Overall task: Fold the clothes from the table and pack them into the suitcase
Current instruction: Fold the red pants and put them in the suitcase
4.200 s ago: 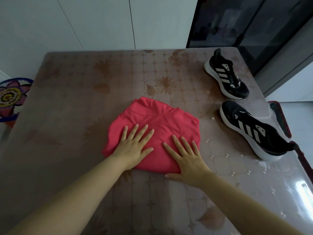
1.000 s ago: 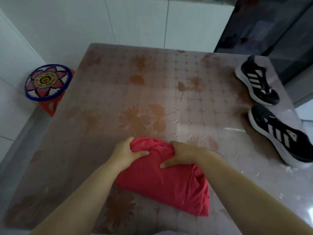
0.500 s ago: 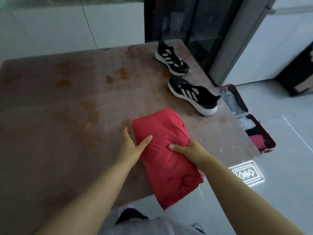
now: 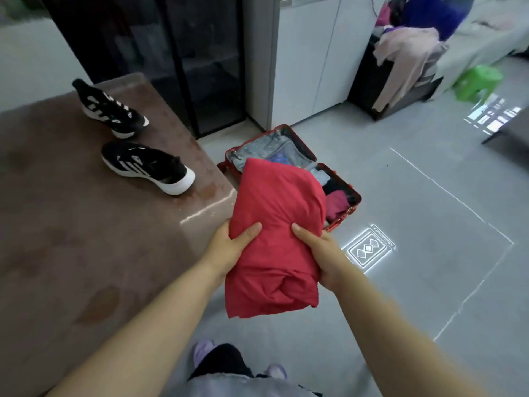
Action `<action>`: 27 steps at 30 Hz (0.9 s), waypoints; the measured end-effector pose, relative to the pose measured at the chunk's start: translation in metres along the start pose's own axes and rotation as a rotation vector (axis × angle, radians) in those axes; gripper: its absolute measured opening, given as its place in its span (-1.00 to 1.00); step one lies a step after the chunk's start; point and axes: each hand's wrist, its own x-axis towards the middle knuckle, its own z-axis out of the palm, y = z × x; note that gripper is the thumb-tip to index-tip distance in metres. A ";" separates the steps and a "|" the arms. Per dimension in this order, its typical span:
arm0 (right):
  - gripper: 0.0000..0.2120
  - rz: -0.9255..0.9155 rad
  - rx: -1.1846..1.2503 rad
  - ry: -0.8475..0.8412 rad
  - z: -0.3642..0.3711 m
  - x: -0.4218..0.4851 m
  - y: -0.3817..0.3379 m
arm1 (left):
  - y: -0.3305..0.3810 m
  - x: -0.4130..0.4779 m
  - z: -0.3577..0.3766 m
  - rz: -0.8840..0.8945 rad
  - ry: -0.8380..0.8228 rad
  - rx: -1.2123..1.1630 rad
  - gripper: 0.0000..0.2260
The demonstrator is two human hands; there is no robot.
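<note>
At frame centre the folded red garment [image 4: 274, 239] is clasped from both sides by the left hand [image 4: 232, 247] and right hand [image 4: 318, 250], presumably to keep its folds, in front of the open suitcase [image 4: 266, 146].

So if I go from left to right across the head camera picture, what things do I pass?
black shoes on the table → red cloth → heap of clothes → green stool. The suitcase lies partly behind the red cloth, so it is left out.
</note>
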 end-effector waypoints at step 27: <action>-0.56 0.272 0.487 0.331 -0.233 0.283 -0.156 | 0.030 0.344 0.224 -0.210 -0.237 0.432 -0.54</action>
